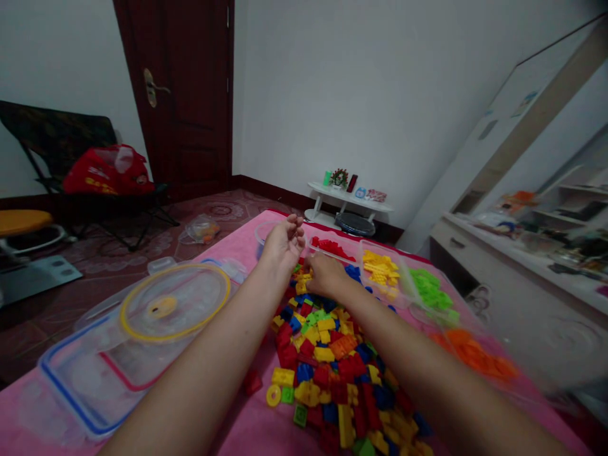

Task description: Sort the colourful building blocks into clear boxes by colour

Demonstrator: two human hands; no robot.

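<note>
A heap of mixed toy building bricks [327, 354] in red, yellow, blue, green and orange is spread over a pink cloth [237, 405]. My left hand [285, 242] is raised at the heap's far end, beside a round clear tub [266, 229]. Its palm faces up, the fingers loosely bent and apart, and I see nothing in it. Just to the right, my right hand [327, 275] reaches down to the far bricks. Its fingers are curled together at the pile; what they hold, if anything, is hidden.
Clear containers along the right hold red bricks [332, 248], yellow bricks [380, 267], green bricks [430, 288] and orange bricks [475, 354]. Several clear lids [175, 301] overlap on the left. Beyond the table stand a low white shelf [349, 196] and a folding chair [52, 136].
</note>
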